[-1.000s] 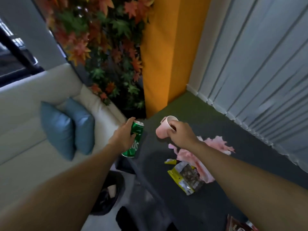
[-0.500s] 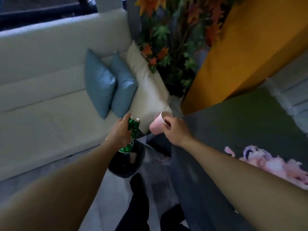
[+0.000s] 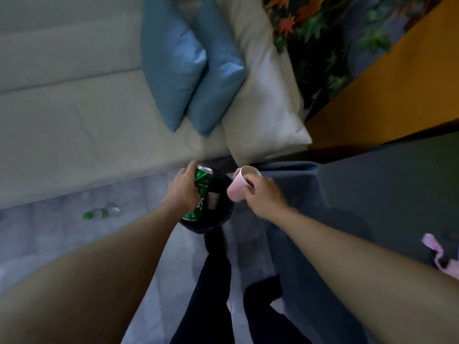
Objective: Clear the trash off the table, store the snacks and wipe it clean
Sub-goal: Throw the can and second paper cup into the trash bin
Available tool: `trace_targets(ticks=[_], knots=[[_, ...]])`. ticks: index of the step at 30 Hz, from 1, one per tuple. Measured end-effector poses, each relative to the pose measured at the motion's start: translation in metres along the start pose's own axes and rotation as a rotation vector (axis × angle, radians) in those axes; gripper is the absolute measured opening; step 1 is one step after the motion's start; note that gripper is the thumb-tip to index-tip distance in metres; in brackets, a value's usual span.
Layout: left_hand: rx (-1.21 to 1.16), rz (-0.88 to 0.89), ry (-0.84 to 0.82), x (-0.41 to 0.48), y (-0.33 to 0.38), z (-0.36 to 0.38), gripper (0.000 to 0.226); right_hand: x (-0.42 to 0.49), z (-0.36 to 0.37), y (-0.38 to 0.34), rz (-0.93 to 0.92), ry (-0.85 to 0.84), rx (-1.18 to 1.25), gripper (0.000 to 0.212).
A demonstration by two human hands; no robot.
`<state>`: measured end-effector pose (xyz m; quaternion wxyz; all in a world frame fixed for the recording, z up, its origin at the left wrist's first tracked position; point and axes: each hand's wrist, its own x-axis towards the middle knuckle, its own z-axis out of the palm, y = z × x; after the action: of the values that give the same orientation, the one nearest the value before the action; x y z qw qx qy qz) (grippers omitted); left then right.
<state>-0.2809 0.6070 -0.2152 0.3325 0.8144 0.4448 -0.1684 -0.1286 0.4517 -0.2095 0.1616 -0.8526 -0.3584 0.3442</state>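
Note:
My left hand (image 3: 180,192) grips a green drink can (image 3: 201,192) and holds it right over the mouth of a black trash bin (image 3: 223,209) on the floor. My right hand (image 3: 263,197) pinches the rim of a pink paper cup (image 3: 239,186), tilted, at the bin's right edge. The dark grey table (image 3: 385,189) lies to the right, with a bit of pink crumpled paper (image 3: 439,256) at the frame's right edge.
A cream sofa (image 3: 74,120) with two blue cushions (image 3: 191,70) and a white pillow (image 3: 265,95) faces me. A plastic bottle (image 3: 100,213) lies on the floor at the left. My dark-trousered legs (image 3: 216,294) stand below the bin. A leafy plant (image 3: 318,33) and an orange wall are at the upper right.
My view has swung left and down, away from the table. Both hands carried the can and the cup from above the table to over the black bin on the floor.

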Motion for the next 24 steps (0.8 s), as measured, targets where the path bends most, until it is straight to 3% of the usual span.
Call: trace_targets(ticks=[7,12,24], knots=[[-0.033,-0.049,-0.054,0.032,-0.042,0.03,0.078,0.029,0.056,0.006,0.015,-0.08,-0.027,0.009],[-0.034,-0.047,-0.143,0.05,-0.064,0.041,0.084,0.051,0.084,0.002,-0.019,-0.145,-0.036,0.031],[0.094,0.041,-0.143,0.047,-0.06,0.023,0.072,0.054,0.073,-0.005,-0.052,-0.108,-0.065,0.044]])
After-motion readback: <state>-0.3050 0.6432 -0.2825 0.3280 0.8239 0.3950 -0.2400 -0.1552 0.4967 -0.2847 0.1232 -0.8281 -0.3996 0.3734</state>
